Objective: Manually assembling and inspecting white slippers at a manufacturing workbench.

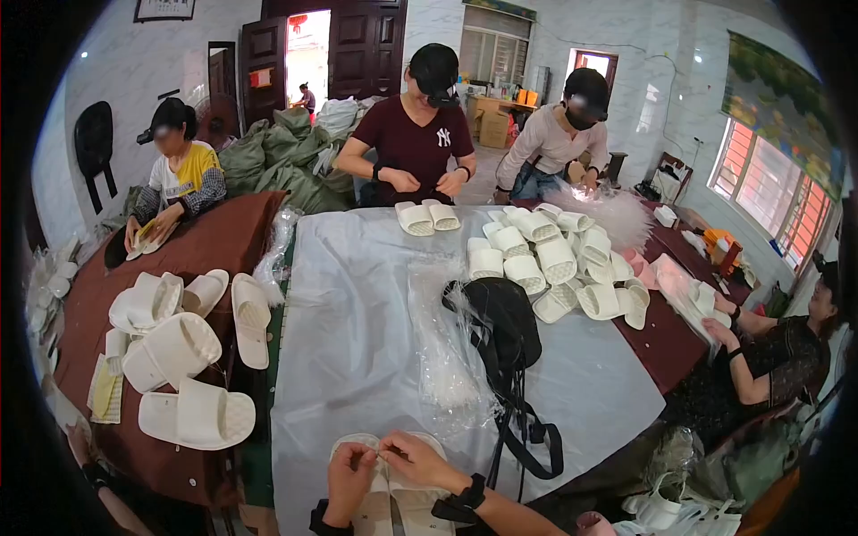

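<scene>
A pair of white slippers (416,513) lies side by side at the near edge of the grey-covered table (349,295), right below my hands. My left hand (354,472) is closed in a pinch above the left slipper. Beside it, my right hand (416,459) also pinches, its fingertips almost meeting those of the left between the two slippers. Whatever the fingertips hold is too small to make out. Just beyond my hands lie crumpled clear plastic bags (450,380). A black bag (502,323) with long straps rests to their right.
White slippers are heaped (556,257) at the far right, with another pair (427,217) before a standing person (413,134). More slippers (172,351) cover the brown cloth (246,232) on the left. Other people work left, far right and near right (760,357).
</scene>
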The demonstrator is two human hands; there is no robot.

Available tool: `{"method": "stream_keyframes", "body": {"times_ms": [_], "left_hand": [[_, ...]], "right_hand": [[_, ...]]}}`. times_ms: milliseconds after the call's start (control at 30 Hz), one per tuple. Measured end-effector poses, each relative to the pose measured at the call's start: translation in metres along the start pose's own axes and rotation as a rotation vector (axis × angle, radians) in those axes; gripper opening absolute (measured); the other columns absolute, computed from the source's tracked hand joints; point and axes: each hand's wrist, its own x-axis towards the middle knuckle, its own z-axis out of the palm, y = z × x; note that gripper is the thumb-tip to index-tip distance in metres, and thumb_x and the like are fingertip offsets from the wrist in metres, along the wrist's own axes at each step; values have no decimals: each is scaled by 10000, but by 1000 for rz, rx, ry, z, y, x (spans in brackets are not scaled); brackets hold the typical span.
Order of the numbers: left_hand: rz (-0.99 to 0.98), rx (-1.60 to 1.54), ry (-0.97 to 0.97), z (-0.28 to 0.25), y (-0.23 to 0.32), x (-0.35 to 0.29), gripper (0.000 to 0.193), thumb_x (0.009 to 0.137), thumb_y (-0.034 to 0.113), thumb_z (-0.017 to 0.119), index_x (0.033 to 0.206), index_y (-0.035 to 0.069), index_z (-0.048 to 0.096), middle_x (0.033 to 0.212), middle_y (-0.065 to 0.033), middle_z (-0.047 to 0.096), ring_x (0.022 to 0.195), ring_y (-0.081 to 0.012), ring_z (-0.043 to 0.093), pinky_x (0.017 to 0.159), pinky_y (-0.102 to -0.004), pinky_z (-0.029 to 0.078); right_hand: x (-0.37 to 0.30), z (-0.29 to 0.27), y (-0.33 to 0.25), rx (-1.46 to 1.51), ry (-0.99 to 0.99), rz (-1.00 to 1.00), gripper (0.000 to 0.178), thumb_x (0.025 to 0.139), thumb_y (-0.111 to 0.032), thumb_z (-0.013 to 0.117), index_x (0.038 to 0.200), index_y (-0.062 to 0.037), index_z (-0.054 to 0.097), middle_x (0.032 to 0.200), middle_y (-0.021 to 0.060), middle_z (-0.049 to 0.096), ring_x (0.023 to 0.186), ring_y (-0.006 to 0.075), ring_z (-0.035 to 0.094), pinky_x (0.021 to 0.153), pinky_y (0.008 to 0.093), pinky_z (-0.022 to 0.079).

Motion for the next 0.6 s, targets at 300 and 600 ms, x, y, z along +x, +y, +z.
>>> {"method": "stream_keyframes", "body": {"times_ms": [300,600], "left_hand": [[69,-47,27,7,-7,-1,116,840,90,602,871,-6,543,804,-44,578,716,-112,582,645,-239,477],[57,151,61,-2,-5,-3,123,835,105,606,844,-4,550,819,-57,587,721,-120,585,639,-248,480]], "right_hand": [[-5,-7,-6,5,22,-42,122,866,-109,529,952,-21,531,834,64,522,750,167,511,685,275,415],[-3,1,-15,-15,47,41,170,870,-186,516,922,-28,554,839,139,550,764,281,542,678,345,430]]}}
